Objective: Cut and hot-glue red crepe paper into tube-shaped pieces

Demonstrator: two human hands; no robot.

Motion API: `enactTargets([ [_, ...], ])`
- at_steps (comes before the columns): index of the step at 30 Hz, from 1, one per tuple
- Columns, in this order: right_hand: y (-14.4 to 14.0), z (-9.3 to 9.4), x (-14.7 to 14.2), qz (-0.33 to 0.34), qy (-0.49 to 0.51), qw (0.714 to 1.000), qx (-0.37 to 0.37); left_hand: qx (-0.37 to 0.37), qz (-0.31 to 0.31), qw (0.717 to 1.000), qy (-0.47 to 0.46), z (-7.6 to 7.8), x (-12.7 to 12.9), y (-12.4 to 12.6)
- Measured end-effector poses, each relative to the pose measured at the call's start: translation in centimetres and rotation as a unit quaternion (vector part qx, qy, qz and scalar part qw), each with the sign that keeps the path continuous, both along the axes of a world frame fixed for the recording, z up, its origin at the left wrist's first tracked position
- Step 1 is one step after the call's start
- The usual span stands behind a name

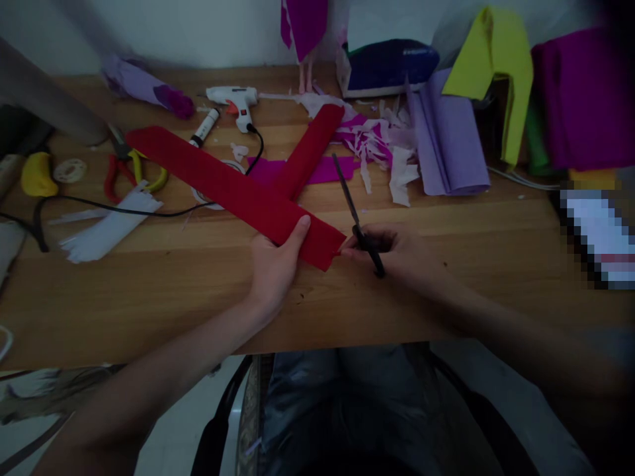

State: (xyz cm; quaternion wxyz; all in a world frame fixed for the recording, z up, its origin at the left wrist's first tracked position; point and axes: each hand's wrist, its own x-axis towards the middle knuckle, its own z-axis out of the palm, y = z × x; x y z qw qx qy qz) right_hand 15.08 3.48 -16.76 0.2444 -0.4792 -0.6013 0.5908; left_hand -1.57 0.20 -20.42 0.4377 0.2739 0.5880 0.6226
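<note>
A dim, head-worn view looks down on a wooden table (149, 297) crowded with craft supplies. The left hand (275, 264) presses and pinches the near end of a long red crepe paper strip (233, 188), thumb on top and fingers curled under its edge. The strip's long axis runs diagonally, from this near end by the hands up and away to the far left. A second red strip (310, 149) crosses behind it, angling to the far right.

The right hand (397, 254) is closed around the handles of black scissors (354, 218), whose blades point away from the body and slightly left, lying just right of the strip's cut end. The right fingertips touch the strip's near corner. Both hands meet at that end; the left is on the paper, the right beside it.

Farther back lie a white glue gun (233, 99), red-handled pliers (116, 175), lilac paper scraps (381, 142), folded lilac sheets (446, 142) and a yellow-green sheet (496, 59).
</note>
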Motion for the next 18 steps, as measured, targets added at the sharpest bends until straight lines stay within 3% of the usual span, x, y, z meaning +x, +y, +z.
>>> enactTargets([
  [8, 0.5, -0.2, 0.6, -0.015, -0.008, 1.000, 0.022, 0.003, 0.033, 0.999, -0.042, 0.5, -0.2, 0.2],
  [14, 2.3, -1.0, 1.7, -0.158, -0.021, 0.979, 0.129, -0.014, 0.009, 0.982, -0.186, 1.7, -0.3, 0.6],
  [18, 1.6, -0.9, 0.4, -0.099, 0.037, 0.993, 0.048, -0.006, 0.006, 0.971, -0.241, 2.6, 0.3, 0.7],
])
